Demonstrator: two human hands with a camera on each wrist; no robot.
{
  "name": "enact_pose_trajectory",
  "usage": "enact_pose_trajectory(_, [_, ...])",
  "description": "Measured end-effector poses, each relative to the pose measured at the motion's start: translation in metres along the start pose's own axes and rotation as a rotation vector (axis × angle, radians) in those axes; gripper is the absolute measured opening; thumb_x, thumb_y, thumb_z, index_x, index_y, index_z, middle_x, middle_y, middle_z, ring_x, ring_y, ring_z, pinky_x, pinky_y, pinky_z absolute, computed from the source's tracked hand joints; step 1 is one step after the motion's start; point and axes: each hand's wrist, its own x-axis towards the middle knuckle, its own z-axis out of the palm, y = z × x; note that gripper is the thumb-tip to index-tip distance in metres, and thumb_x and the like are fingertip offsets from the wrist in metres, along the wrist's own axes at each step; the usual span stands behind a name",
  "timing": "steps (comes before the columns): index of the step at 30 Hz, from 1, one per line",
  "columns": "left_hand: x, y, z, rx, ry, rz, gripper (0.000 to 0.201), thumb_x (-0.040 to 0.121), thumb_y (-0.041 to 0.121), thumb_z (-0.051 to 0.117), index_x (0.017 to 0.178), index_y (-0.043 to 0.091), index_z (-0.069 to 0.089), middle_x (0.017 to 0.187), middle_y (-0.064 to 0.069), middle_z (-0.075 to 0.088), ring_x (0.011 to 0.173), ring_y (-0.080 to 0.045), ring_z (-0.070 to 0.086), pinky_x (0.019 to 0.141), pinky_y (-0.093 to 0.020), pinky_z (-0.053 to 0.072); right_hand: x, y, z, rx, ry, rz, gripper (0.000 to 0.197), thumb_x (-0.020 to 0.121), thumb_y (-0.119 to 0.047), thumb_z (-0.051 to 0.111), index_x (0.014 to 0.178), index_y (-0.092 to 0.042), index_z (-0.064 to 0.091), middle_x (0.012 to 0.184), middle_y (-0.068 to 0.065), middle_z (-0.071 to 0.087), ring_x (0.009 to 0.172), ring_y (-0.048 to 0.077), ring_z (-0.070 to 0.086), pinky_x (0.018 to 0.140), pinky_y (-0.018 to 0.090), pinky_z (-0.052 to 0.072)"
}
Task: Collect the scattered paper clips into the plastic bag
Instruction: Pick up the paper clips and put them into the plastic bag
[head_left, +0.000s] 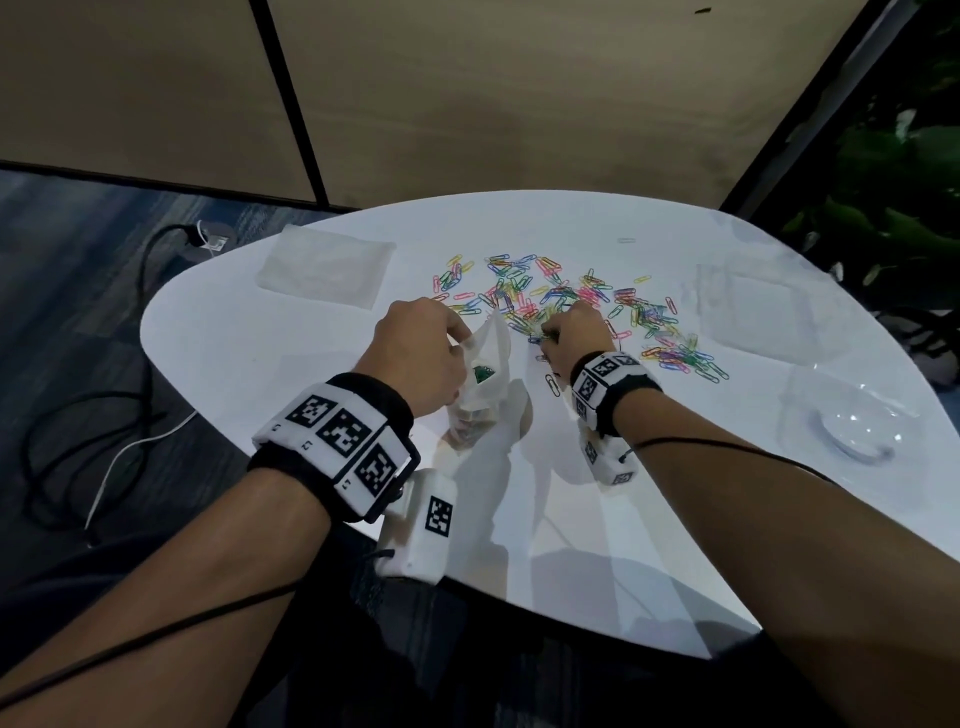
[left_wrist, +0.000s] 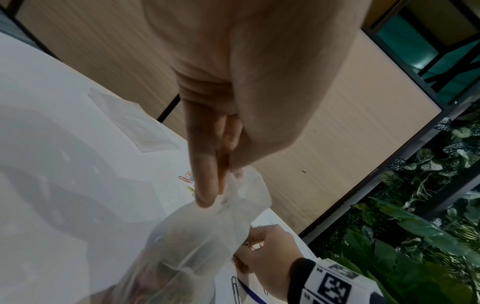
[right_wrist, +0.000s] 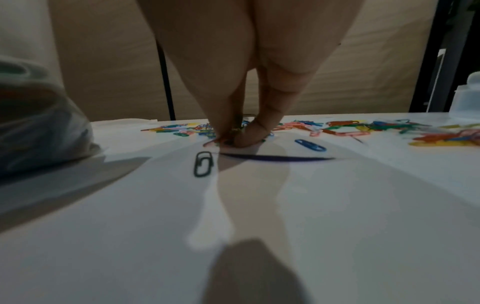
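Where the near rim of the rounded white glossy table (head_left: 270, 364) meets the person, 2 forearms with black-and-white coded wristbands (head_left: 343, 436) reach forward. Item 1, left hand (head_left: 421, 353): thumb and fingers (left_wrist: 205, 185) pinched on the top edge of the thin translucent plastic bag (head_left: 485, 384), holding it upright with its mouth raised; several clips already lie in its bottom. Item 2, right hand (head_left: 574, 335): just right of the bag, fingertips (right_wrist: 246, 137) pressed together against the tabletop, pinching a few clips at the near edge of the heap; how many they hold cannot be told. Item 3, loose strays: 1 dark wire clip (right_wrist: 203, 166) and 1 blue clip (right_wrist: 310, 145) lying apart on the table, near the right hand. Item 4, multicoloured scattered paper clips (head_left: 561, 306): a broad heap beyond both hands, most still uncollected. Item 5, spare flat clear bags (head_left: 324, 273), left and right of the heap; a clear shallow dish (head_left: 852, 426) at the right edge. Handling note, as a judgement: clips are light, stiff, smooth-coated and lie flat, so they will likely slide on the gloss; best taken by fingertip pinch at an end loop, or raked into a small bunch. The bag is limp and slippery and will collapse unless held at its rim.
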Motion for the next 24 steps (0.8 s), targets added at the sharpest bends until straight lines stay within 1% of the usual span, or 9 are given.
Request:
enact_pose_trajectory(4, [0.001,0.003,0.003,0.006,-0.007,0.001,0.024,0.091,0.002,0.052,0.098,0.011,0.073,0.073,-0.012,0.076,0.060,-0.026,0.076,0.071,-0.040,0.065,-0.004,0.006,-0.005,0.066,0.007,0.037,0.022,0.089,-0.003,0.056,0.091,-0.008,0.078,0.092,0.011,0.072,0.081,0.026,0.067,0.077,0.029,0.058])
enact_pose_trajectory(9, [0.003,0.006,0.006,0.002,-0.014,0.004,0.022,0.092,0.002,0.053,0.099,0.010,0.073,0.073,-0.014,0.075,0.060,-0.027,0.076,0.070,-0.040,0.065,-0.002,0.028,-0.025,0.269,0.016,0.217,0.019,0.091,-0.015,0.062,0.092,-0.007,0.079,0.087,0.009,0.076,0.079,0.021,0.071,0.070,0.022,0.055])
enact_pose_trajectory(11, [0.004,0.008,0.006,0.000,-0.018,0.012,0.022,0.092,0.002,0.054,0.100,0.010,0.073,0.073,-0.014,0.075,0.059,-0.027,0.076,0.070,-0.040,0.065,-0.003,0.045,-0.033,0.378,0.023,0.328,0.021,0.088,-0.017,0.065,0.090,-0.001,0.077,0.076,0.010,0.075,0.071,0.017,0.071,0.074,0.028,0.060])
enact_pose_trajectory(13, [0.006,0.010,0.007,0.000,-0.020,0.014,0.023,0.092,0.002,0.054,0.101,0.011,0.073,0.076,-0.013,0.075,0.060,-0.027,0.076,0.070,-0.040,0.065,-0.005,0.057,-0.043,0.595,-0.062,0.416,0.019,0.085,-0.019,0.071,0.084,-0.001,0.073,0.083,0.008,0.075,0.079,0.017,0.073,0.084,0.035,0.060])
enact_pose_trajectory(15, [0.007,0.013,0.008,0.001,-0.027,0.007,0.023,0.092,0.001,0.054,0.100,0.011,0.073,0.079,-0.014,0.074,0.061,-0.028,0.076,0.071,-0.040,0.065,-0.012,0.057,-0.057,0.862,-0.156,0.459,0.016,0.088,-0.019,0.070,0.076,-0.010,0.065,0.086,0.007,0.071,0.083,0.018,0.069,0.089,0.030,0.055])
enact_pose_trajectory(17, [0.006,0.016,0.010,0.007,-0.040,-0.002,0.023,0.092,0.001,0.054,0.100,0.010,0.074,0.084,-0.014,0.074,0.063,-0.028,0.076,0.072,-0.041,0.065,-0.023,0.048,-0.073,1.233,-0.205,0.502,0.007,0.087,-0.009,0.070,0.082,-0.004,0.069,0.089,0.011,0.071,0.080,0.015,0.070,0.086,0.025,0.057])
enact_pose_trajectory(19, [0.005,0.020,0.012,0.019,-0.053,0.000,0.026,0.091,0.001,0.054,0.103,0.010,0.075,0.092,-0.017,0.075,0.070,-0.030,0.077,0.076,-0.041,0.065,-0.037,0.037,-0.086,1.554,-0.290,0.503,0.009,0.089,-0.002,0.067,0.095,0.004,0.069,0.091,0.014,0.071,0.079,0.015,0.072,0.071,0.020,0.060])
enact_pose_trajectory(21, [0.003,0.025,0.015,0.021,-0.062,0.008,0.028,0.090,0.000,0.055,0.107,0.009,0.076,0.103,-0.019,0.075,0.086,-0.034,0.076,0.083,-0.042,0.063,-0.055,0.018,-0.099,1.671,-0.394,0.435,0.013,0.092,-0.002,0.063,0.101,0.005,0.067,0.091,0.011,0.072,0.078,0.014,0.073,0.065,0.018,0.058])
enact_pose_trajectory(24, [0.000,0.030,0.020,0.028,-0.069,0.022,0.027,0.091,0.002,0.057,0.109,0.011,0.076,0.108,-0.018,0.075,0.099,-0.035,0.073,0.090,-0.042,0.061,-0.075,-0.006,-0.103,1.651,-0.477,0.343,0.015,0.093,-0.003,0.061,0.104,0.005,0.067,0.088,0.010,0.072,0.080,0.013,0.073,0.067,0.017,0.057])
